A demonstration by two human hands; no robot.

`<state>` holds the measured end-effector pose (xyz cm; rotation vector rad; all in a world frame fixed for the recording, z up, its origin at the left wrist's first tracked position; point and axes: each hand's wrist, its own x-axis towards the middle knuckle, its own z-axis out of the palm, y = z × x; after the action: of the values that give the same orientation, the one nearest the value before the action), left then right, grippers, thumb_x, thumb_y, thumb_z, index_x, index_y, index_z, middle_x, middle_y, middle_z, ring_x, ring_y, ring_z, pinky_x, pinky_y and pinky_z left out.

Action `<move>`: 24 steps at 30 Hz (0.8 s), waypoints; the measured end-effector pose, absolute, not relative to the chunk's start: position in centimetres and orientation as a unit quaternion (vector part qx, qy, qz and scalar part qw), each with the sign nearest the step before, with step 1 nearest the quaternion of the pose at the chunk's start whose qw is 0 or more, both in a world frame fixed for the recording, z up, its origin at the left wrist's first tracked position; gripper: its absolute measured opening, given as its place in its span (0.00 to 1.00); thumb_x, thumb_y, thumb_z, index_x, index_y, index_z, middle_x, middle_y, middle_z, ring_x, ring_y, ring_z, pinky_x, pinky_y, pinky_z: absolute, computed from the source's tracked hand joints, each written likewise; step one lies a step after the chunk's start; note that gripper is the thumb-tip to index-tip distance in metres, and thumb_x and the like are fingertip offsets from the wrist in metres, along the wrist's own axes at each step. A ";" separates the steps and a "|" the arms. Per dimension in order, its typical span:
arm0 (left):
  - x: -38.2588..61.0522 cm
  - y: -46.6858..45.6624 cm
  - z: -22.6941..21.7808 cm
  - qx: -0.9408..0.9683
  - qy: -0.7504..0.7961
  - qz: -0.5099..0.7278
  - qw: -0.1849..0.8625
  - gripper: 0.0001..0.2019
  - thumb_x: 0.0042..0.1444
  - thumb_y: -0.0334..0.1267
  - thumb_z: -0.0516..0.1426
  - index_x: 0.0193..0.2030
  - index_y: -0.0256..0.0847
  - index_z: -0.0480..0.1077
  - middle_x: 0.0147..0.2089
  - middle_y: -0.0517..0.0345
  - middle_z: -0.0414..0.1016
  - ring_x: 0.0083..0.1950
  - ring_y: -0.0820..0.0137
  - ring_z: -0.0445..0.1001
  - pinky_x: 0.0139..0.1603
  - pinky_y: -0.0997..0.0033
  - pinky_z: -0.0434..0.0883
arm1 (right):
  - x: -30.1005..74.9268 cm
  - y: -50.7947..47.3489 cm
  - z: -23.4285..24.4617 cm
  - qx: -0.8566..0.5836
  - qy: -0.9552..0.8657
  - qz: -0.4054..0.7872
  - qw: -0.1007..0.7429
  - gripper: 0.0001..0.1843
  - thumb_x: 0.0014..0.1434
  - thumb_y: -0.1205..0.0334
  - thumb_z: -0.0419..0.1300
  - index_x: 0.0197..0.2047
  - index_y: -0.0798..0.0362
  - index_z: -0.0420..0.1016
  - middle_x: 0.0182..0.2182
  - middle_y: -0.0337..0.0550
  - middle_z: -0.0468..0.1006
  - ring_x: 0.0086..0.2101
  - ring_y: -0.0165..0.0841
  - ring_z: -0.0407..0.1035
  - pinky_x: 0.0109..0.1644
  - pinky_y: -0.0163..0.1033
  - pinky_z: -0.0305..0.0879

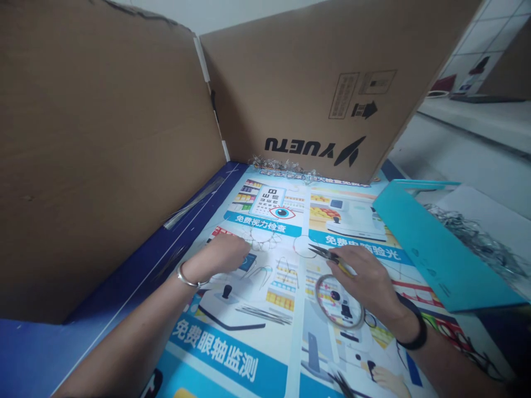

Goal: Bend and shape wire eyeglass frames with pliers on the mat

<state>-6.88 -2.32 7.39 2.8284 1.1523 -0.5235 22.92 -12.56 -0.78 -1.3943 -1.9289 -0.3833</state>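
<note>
My left hand [218,258], with a silver bangle on its wrist, rests on the printed poster [249,354], its fingers curled down onto a thin bent wire piece [261,239]. My right hand [365,276], a black band on the wrist, grips small pliers [327,254] with yellow handles; their dark jaws point left toward a small wire ring [305,246]. A coil of thin wire [338,301] lies under the right palm. Short cut wires [259,314] lie on the poster between my forearms.
Tall cardboard panels [95,143] wall off the left and back; one reads YUETU [315,148]. A teal box lid [435,249] holding tangled wire scraps [473,237] stands at the right. More wire bits lie along the back panel's foot [282,166].
</note>
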 end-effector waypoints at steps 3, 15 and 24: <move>-7.0 -2.2 7.1 0.913 0.373 -0.167 0.026 0.13 0.52 0.27 0.47 0.30 0.34 0.74 0.33 0.40 0.77 0.33 0.56 0.75 0.30 0.63 0.66 | 22.9 -12.5 -0.8 -0.539 -0.747 -0.148 0.360 0.12 0.54 0.62 0.60 0.43 0.54 0.73 0.36 0.47 0.76 0.40 0.37 0.69 0.47 0.44 0.67; -6.9 -2.2 7.8 0.916 0.361 -0.172 0.040 0.11 0.50 0.28 0.48 0.30 0.36 0.72 0.33 0.46 0.76 0.33 0.62 0.73 0.29 0.69 0.62 | 22.9 -12.6 -0.9 -0.541 -0.747 -0.144 0.359 0.13 0.54 0.61 0.60 0.44 0.53 0.74 0.37 0.46 0.77 0.40 0.37 0.70 0.48 0.44 0.67; -6.9 -2.4 7.9 0.926 0.362 -0.039 0.097 0.09 0.50 0.29 0.47 0.30 0.39 0.68 0.27 0.55 0.72 0.27 0.70 0.67 0.28 0.72 0.57 | 22.8 -12.6 -0.8 -0.535 -0.749 -0.132 0.368 0.12 0.54 0.62 0.59 0.43 0.51 0.73 0.36 0.45 0.77 0.39 0.37 0.70 0.46 0.44 0.68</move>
<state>-6.87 -2.43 7.92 2.7420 1.0719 -0.1167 22.77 -12.55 -0.78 -1.3726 -1.9232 -0.3390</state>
